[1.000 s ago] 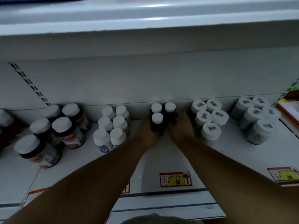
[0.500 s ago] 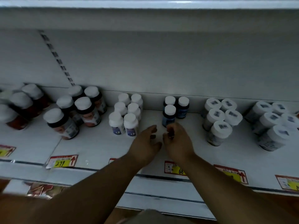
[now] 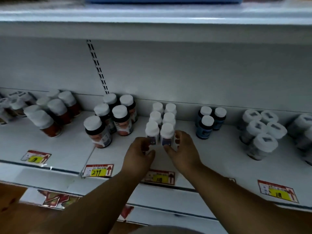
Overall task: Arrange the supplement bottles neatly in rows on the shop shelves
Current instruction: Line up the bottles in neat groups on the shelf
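Several small white-capped white bottles [image 3: 163, 115] stand in two columns on the white shelf [image 3: 224, 154]. My left hand [image 3: 139, 155] curls around the front-left white bottle [image 3: 152, 131] from its left side. My right hand [image 3: 184, 149] holds the front-right white bottle [image 3: 167, 133], thumb at its base and fingers on its right side. Both bottles stand upright on the shelf, touching each other. Three dark blue bottles [image 3: 208, 122] stand in a cluster to the right of my hands.
Larger dark jars with white lids [image 3: 111, 119] stand to the left, and red-labelled jars [image 3: 50, 114] sit further left. Clear bottles with printed caps [image 3: 262, 130] stand at the right. Price tags [image 3: 99, 170] line the shelf's front edge. Another shelf [image 3: 152, 16] hangs overhead.
Both hands have left the dark blue bottles and moved left to the white bottles, closing on the front pair. The view has shifted left as well.
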The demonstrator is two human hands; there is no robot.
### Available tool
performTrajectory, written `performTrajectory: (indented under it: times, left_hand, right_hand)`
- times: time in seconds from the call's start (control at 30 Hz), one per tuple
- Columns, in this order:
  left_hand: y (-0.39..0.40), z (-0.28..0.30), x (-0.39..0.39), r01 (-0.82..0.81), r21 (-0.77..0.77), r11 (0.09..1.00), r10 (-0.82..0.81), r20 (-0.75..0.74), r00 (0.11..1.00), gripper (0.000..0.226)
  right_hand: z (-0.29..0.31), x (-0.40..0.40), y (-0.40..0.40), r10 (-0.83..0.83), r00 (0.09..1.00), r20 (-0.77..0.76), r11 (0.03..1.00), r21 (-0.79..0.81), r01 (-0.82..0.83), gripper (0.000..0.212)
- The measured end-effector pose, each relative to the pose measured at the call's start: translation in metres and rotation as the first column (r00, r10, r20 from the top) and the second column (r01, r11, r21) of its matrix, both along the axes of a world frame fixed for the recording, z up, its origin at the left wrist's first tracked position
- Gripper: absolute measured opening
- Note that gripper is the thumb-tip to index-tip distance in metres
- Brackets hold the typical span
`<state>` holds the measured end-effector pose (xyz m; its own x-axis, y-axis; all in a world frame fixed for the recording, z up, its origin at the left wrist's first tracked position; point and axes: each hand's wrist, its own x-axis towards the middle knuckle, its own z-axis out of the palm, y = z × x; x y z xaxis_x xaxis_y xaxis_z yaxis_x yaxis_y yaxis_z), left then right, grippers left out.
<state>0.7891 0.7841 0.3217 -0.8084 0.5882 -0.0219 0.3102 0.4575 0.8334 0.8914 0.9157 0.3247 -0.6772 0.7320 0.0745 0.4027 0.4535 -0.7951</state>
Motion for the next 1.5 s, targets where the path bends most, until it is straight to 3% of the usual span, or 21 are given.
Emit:
performTrajectory:
  times: [0.1, 0.2, 0.3, 0.43, 0.6, 0.77, 0.87, 0.97, 1.0, 1.1, 1.23, 1.37, 1.5]
  left_hand:
    - [0.001, -0.004, -0.031, 0.041, -0.051, 0.998, -0.038, 0.053, 0.998, 0.054]
    - [0.015, -0.007, -0.060, 0.186, -0.094, 0.978, -0.183, 0.045, 0.982, 0.080]
    - [0.029, -0.008, -0.077, 0.353, -0.116, 0.929, -0.364, -0.093, 0.927, 0.054]
    - [0.038, -0.014, -0.083, 0.441, -0.090, 0.893, -0.450, -0.191, 0.873, 0.030]
    - [0.043, -0.022, -0.097, 0.476, -0.091, 0.875, -0.485, -0.153, 0.861, 0.057]
    - [0.054, -0.022, -0.103, 0.532, -0.187, 0.826, -0.560, -0.153, 0.815, 0.061]
    - [0.052, -0.022, -0.105, 0.545, -0.041, 0.837, -0.545, -0.003, 0.838, 0.068]
    - [0.045, -0.024, -0.103, 0.340, 0.239, 0.910, -0.407, 0.355, 0.841, 0.078]
    - [0.045, -0.023, -0.100, 0.215, 0.282, 0.935, -0.330, 0.465, 0.822, 0.076]
    - [0.062, -0.007, -0.088, -0.107, 0.347, 0.932, -0.200, 0.736, 0.647, 0.047]
    - [0.082, 0.008, -0.081, -0.140, 0.342, 0.929, -0.185, 0.760, 0.623, 0.037]
    - [0.090, 0.005, -0.082, -0.140, 0.313, 0.939, -0.151, 0.745, 0.649, 0.036]
    - [0.092, 0.009, -0.078, -0.140, 0.307, 0.941, -0.148, 0.749, 0.645, 0.037]
  right_hand:
    - [-0.008, -0.022, -0.001, -0.113, 0.994, -0.014, 0.993, -0.029, 0.112, 0.048]
    - [-0.014, -0.034, -0.001, -0.181, 0.984, 0.003, 0.981, -0.071, 0.180, 0.051]
    - [-0.013, -0.038, 0.000, -0.185, 0.982, 0.020, 0.981, -0.054, 0.186, 0.049]
    - [-0.008, -0.039, 0.000, -0.201, 0.979, 0.031, 0.979, -0.031, 0.202, 0.050]
    - [-0.011, -0.038, 0.015, -0.099, 0.994, -0.038, 0.982, -0.164, 0.091, 0.092]
    - [0.003, -0.036, 0.027, 0.096, 0.994, -0.057, 0.964, -0.243, -0.107, 0.091]
    - [0.012, -0.034, 0.023, 0.064, 0.994, -0.087, 0.929, -0.360, -0.091, 0.083]
    - [0.019, -0.032, 0.018, -0.151, 0.972, -0.180, 0.823, -0.568, 0.023, 0.057]
    - [0.019, -0.036, 0.019, -0.223, 0.951, -0.212, 0.777, -0.628, 0.043, 0.060]
    - [0.019, -0.050, 0.022, -0.323, 0.916, -0.240, 0.651, -0.758, 0.031, 0.071]
    - [0.024, -0.064, 0.024, -0.350, 0.901, -0.256, 0.605, -0.796, 0.009, 0.057]
    - [0.026, -0.069, 0.024, -0.393, 0.900, -0.186, 0.598, -0.795, 0.097, 0.041]
    - [0.030, -0.071, 0.024, -0.401, 0.902, -0.156, 0.612, -0.779, 0.137, 0.046]
